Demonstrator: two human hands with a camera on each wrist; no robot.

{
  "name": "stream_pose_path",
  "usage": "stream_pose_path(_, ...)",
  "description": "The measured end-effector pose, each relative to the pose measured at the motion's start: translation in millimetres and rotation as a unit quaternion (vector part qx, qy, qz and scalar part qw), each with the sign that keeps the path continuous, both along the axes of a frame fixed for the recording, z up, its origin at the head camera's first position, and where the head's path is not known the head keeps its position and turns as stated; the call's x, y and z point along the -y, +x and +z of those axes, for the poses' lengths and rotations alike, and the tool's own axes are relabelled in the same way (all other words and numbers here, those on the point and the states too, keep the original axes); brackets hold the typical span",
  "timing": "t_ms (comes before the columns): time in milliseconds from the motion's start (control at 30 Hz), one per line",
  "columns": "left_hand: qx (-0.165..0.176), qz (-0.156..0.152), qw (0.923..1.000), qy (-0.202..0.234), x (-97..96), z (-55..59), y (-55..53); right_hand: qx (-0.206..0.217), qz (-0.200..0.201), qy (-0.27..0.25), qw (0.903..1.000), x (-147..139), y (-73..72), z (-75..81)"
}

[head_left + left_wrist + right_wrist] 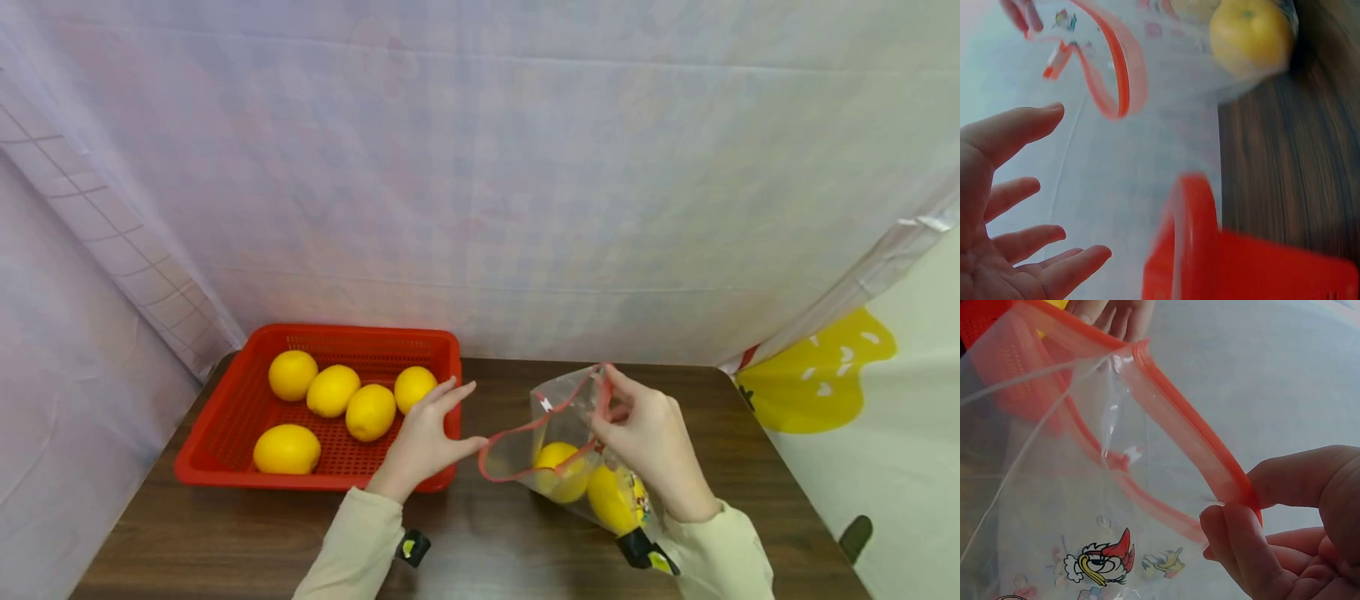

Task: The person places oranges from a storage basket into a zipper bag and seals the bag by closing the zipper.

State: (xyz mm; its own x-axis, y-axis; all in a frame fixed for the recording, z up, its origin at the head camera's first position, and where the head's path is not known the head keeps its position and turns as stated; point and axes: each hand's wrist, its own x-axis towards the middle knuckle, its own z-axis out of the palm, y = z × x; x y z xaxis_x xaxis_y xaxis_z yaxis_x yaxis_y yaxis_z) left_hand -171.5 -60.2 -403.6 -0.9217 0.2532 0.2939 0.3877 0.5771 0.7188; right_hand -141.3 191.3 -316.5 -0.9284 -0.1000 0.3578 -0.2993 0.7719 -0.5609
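Note:
My right hand (648,437) pinches the red rim of a clear zip bag (570,400) between thumb and fingers. The bag's mouth gapes toward the left, and cartoon prints show on its side in the right wrist view. Inside it lie yellow lemons (561,471), low near the table. My left hand (427,437) is over the right side of a red basket (217,425), its fingers spread and holding nothing. In the left wrist view the left thumb (1029,128) points toward the bag's red edge (1124,75), apart from it. Several lemons (371,412) lie in the basket.
A dark wooden table (480,542) carries the basket on the left and the bag on the right. Behind it hangs a pale curtain (480,208). Light cloth with a yellow print (817,383) hangs at the right. Each wrist wears a black strap (413,547).

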Motion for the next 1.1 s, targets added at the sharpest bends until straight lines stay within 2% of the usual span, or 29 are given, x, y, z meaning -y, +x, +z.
stream_pose_path(133, 0.026, 0.033, 0.9991, -0.006, 16.4, -1.2, -0.3, -0.003, -0.01, 0.007, 0.9999, -1.9, -1.5, 1.3)
stream_pose_path(300, 0.03, 0.066, 0.9969, -0.029, 40.3, -2.3, -1.7, -0.001, -0.012, 0.012, 0.9999, -3.5, -1.4, 1.5)
stream_pose_path(467, 0.005, 0.095, 0.9937, -0.059, 68.1, -3.5, -4.4, -0.005, -0.015, 0.016, 0.9998, -4.4, 0.3, -1.0)
stream_pose_path(667, -0.033, 0.132, 0.986, -0.095, 102.9, -7.0, -1.9, 0.0, -0.006, 0.014, 0.9999, -4.1, 1.2, -1.2)
stream_pose_path(767, -0.035, 0.148, 0.9814, -0.117, 119.3, -9.5, 0.5, 0.003, -0.004, 0.016, 0.9999, -4.0, 1.5, -1.3)
stream_pose_path(1100, 0.028, 0.191, 0.9671, -0.166, 163.2, -16.0, 8.3, 0.016, -0.001, 0.014, 0.9998, -3.0, 2.0, -2.7)
